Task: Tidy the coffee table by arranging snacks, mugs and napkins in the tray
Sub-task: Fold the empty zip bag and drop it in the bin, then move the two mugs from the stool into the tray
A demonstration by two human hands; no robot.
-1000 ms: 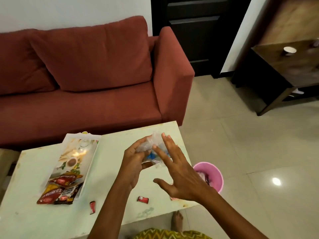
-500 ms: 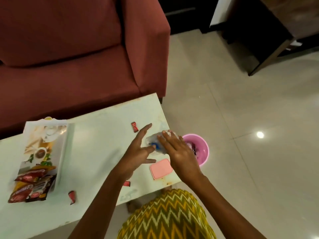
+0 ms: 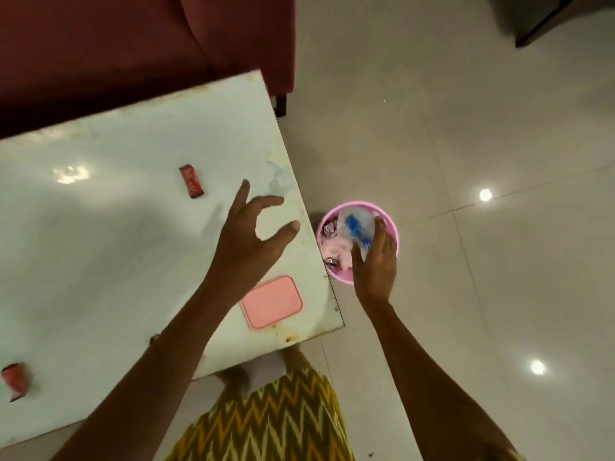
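My right hand (image 3: 375, 261) reaches past the table's right edge and holds a crumpled clear plastic wrapper with blue print (image 3: 357, 227) over the pink bin (image 3: 396, 247) on the floor. My left hand (image 3: 248, 242) hovers over the pale coffee table (image 3: 116, 261), fingers spread, holding nothing. A flat pink lid (image 3: 271, 301) lies on the table just below that hand. Two small red snack wrappers lie on the table, one at mid table (image 3: 191, 181) and one at the left edge (image 3: 14, 380). The tray is out of view.
A red sofa (image 3: 100, 38) runs along the table's far side. The pink bin holds other crumpled wrappers. Glossy floor tiles (image 3: 482, 128) spread to the right. A dark furniture leg (image 3: 545, 18) shows at the top right.
The view has tilted down and right. My right hand carried the plastic wrapper off the table to above the pink bin. My left hand let go of it and stays open over the table.
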